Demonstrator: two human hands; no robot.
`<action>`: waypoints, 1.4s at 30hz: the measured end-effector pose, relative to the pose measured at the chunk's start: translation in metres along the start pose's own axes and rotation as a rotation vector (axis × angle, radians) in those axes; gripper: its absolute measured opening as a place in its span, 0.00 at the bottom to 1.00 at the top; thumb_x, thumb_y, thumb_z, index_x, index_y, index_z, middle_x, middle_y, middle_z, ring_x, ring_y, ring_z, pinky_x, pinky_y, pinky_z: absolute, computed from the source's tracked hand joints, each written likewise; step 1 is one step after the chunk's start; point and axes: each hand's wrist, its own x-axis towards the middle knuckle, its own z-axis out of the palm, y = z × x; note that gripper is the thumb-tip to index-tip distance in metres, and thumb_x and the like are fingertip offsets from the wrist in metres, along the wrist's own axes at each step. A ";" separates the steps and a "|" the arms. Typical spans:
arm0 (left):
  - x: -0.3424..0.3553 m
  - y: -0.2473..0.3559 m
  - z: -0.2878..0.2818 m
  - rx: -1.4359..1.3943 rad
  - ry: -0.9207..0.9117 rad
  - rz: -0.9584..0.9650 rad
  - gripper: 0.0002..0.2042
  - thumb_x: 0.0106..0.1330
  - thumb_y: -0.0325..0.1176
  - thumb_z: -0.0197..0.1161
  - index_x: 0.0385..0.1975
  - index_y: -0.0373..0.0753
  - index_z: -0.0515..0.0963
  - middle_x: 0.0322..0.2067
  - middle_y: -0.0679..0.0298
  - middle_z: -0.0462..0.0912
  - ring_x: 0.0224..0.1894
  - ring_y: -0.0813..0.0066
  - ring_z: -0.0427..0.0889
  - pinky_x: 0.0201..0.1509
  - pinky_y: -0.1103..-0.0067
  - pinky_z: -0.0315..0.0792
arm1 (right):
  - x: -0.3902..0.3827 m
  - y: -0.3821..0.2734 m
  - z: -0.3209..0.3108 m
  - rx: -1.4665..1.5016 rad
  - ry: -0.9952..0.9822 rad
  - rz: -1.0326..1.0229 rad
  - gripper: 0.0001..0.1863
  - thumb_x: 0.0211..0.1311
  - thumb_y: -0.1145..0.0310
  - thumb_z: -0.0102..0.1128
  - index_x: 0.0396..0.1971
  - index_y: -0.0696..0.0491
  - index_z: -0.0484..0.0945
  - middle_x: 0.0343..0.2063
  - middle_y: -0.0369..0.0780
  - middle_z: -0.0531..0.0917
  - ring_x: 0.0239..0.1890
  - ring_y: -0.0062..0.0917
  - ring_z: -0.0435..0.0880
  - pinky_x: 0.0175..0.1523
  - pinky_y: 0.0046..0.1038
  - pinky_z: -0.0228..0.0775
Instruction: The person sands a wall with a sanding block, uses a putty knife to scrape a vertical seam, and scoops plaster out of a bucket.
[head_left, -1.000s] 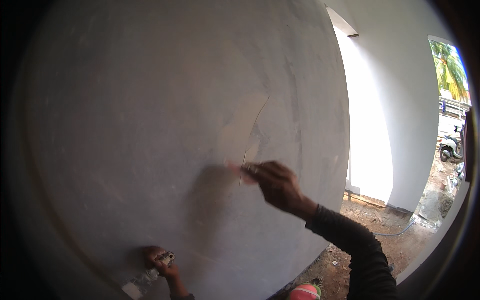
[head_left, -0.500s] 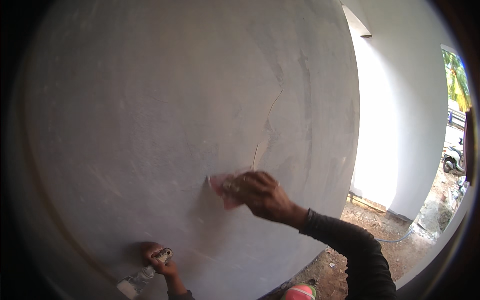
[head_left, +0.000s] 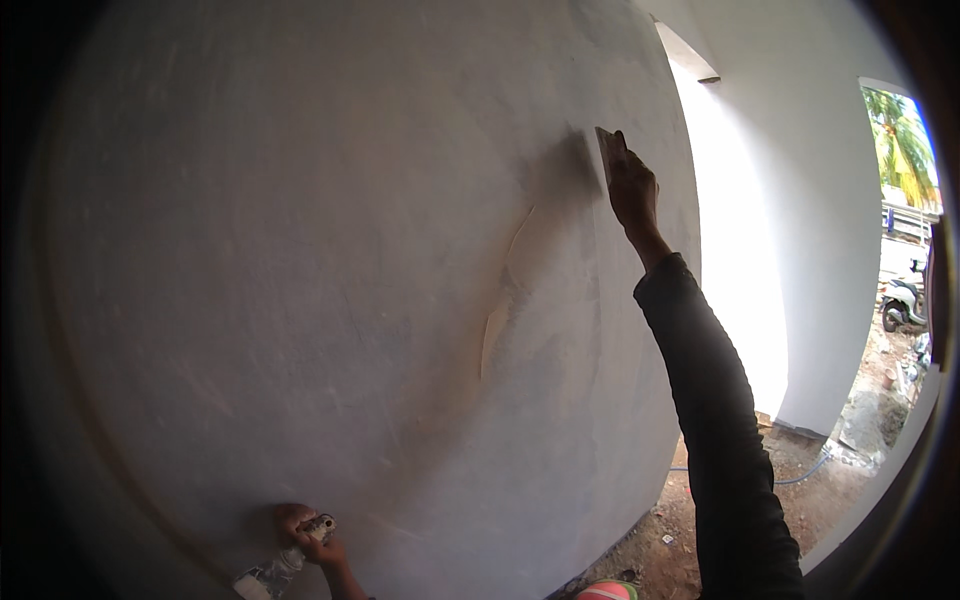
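My right hand is raised high near the wall's right edge, its fingers wrapped round a flat plastering blade. The blade is turned nearly edge-on, at or very close to the grey wall; I cannot tell whether it touches. Low on the left, my left hand is closed on a putty knife, whose handle end with a hole sticks out above the fingers. Its pale, smeared blade points down and left. A thin raised ridge of filler runs down the wall below and left of my right hand.
Beyond the wall's right edge is a brightly lit gap, then a white pillar. On the dirt ground lies a blue hose. A parked scooter stands outside at far right. A pink, green-edged rounded thing shows at the bottom.
My right hand has swung up and to the right with the plastering blade, from mid-wall to near its upper right edge. My left hand has barely moved, and the view has shifted slightly.
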 end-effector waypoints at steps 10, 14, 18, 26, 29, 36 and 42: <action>0.002 -0.012 -0.012 -0.120 0.029 -0.030 0.23 0.77 0.52 0.40 0.34 0.36 0.71 0.31 0.61 0.71 0.31 0.71 0.68 0.34 0.75 0.65 | -0.328 -0.165 -0.115 0.754 -0.666 -0.570 0.31 0.62 0.74 0.65 0.67 0.41 0.75 0.59 0.38 0.80 0.60 0.35 0.79 0.66 0.43 0.73; -0.004 -0.012 -0.009 -0.107 -0.016 -0.031 0.23 0.77 0.52 0.40 0.36 0.37 0.71 0.33 0.61 0.71 0.31 0.72 0.68 0.34 0.76 0.64 | -0.379 -0.129 -0.132 0.833 -0.810 -0.586 0.29 0.64 0.73 0.64 0.66 0.42 0.75 0.60 0.37 0.80 0.60 0.33 0.79 0.67 0.42 0.73; 0.001 -0.007 -0.014 -0.071 0.112 -0.028 0.22 0.77 0.52 0.40 0.37 0.38 0.72 0.33 0.63 0.71 0.32 0.74 0.68 0.34 0.77 0.64 | -0.195 -0.091 -0.100 0.684 -0.365 -0.397 0.20 0.64 0.77 0.64 0.56 0.50 0.81 0.49 0.40 0.86 0.48 0.33 0.86 0.50 0.35 0.81; -0.013 -0.035 -0.005 -0.023 0.161 -0.125 0.24 0.76 0.55 0.43 0.40 0.38 0.73 0.35 0.64 0.73 0.33 0.74 0.70 0.36 0.76 0.67 | 0.170 0.021 0.016 0.221 -0.020 -0.176 0.22 0.80 0.54 0.43 0.68 0.36 0.73 0.57 0.44 0.84 0.56 0.41 0.84 0.61 0.38 0.73; -0.012 -0.038 -0.012 0.012 0.189 -0.163 0.23 0.76 0.55 0.43 0.41 0.37 0.73 0.35 0.64 0.73 0.34 0.74 0.71 0.39 0.76 0.69 | 0.198 0.008 0.030 0.395 -0.113 -0.127 0.22 0.80 0.52 0.44 0.67 0.38 0.75 0.58 0.43 0.83 0.58 0.39 0.83 0.64 0.37 0.71; -0.004 -0.021 -0.009 -0.057 0.255 -0.149 0.22 0.76 0.53 0.44 0.40 0.37 0.72 0.34 0.62 0.73 0.35 0.72 0.71 0.40 0.74 0.68 | 0.085 -0.021 0.011 0.579 -0.271 -0.281 0.20 0.79 0.59 0.52 0.64 0.49 0.78 0.56 0.43 0.85 0.56 0.34 0.86 0.62 0.32 0.75; 0.007 -0.022 -0.032 -0.014 0.084 0.069 0.21 0.75 0.51 0.43 0.39 0.38 0.72 0.35 0.62 0.72 0.35 0.72 0.70 0.40 0.74 0.66 | -0.238 -0.103 -0.069 0.680 -0.406 -0.489 0.32 0.50 0.81 0.67 0.59 0.47 0.81 0.52 0.37 0.86 0.51 0.31 0.83 0.57 0.37 0.75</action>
